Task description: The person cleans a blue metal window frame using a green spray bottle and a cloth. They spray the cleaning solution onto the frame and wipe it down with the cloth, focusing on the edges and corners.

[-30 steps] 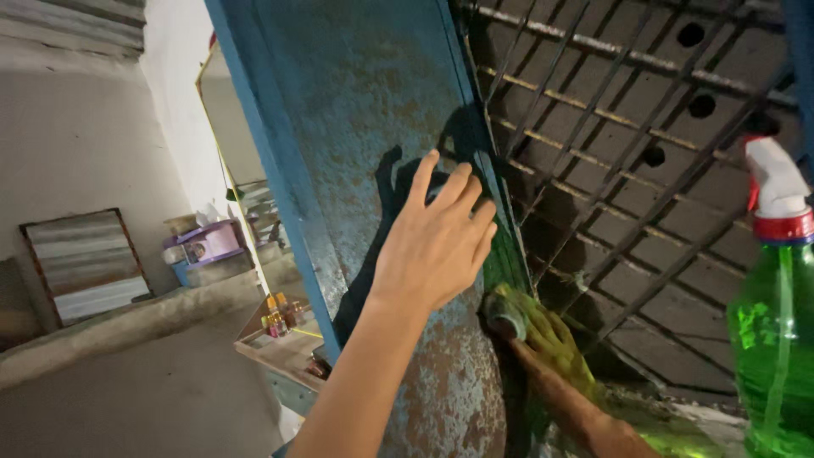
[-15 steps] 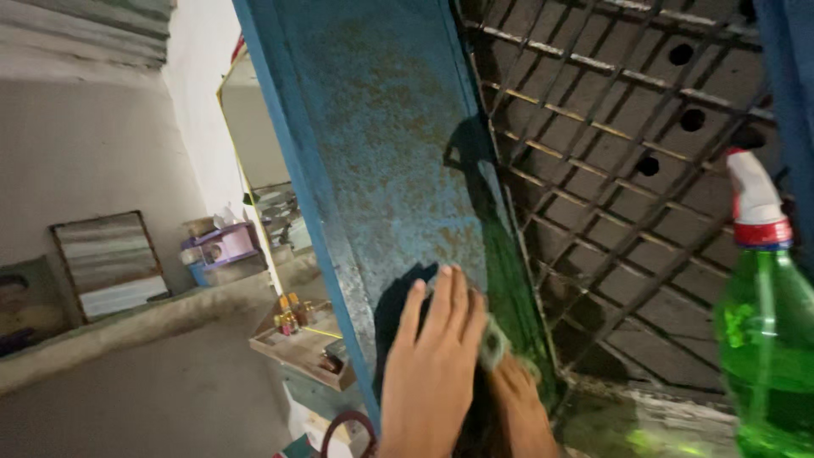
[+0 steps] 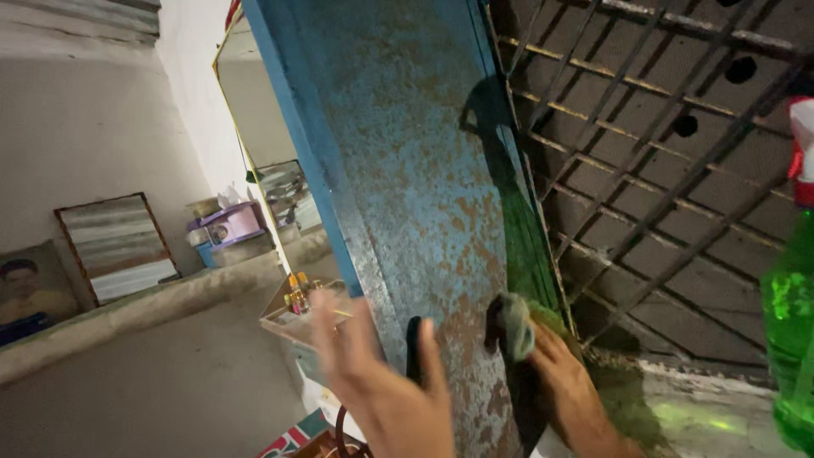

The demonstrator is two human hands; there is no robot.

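A tall blue metal panel (image 3: pixel 407 153), flecked with rust, stands upright in the middle. My left hand (image 3: pixel 381 390) is low against its face, blurred, fingers spread and holding nothing. My right hand (image 3: pixel 570 382) grips a grey-green cloth (image 3: pixel 514 326) and presses it on the panel's right edge, beside a green-tinted strip. A green spray bottle (image 3: pixel 793 331) with a white and red head stands out at the far right edge, and neither hand touches it.
A dark metal grille (image 3: pixel 661 170) covers the wall with round holes behind the panel. On the left are a yellow-framed mirror (image 3: pixel 254 127), a wooden tray of small bottles (image 3: pixel 297 305), a purple container (image 3: pixel 229 225), a slatted panel (image 3: pixel 114 246) and a framed picture (image 3: pixel 30 293) on a concrete ledge.
My left hand has slid from high on the panel down to its lower part. My right hand with the cloth stays at the right edge. The view has shifted, pushing the bottle rightward.
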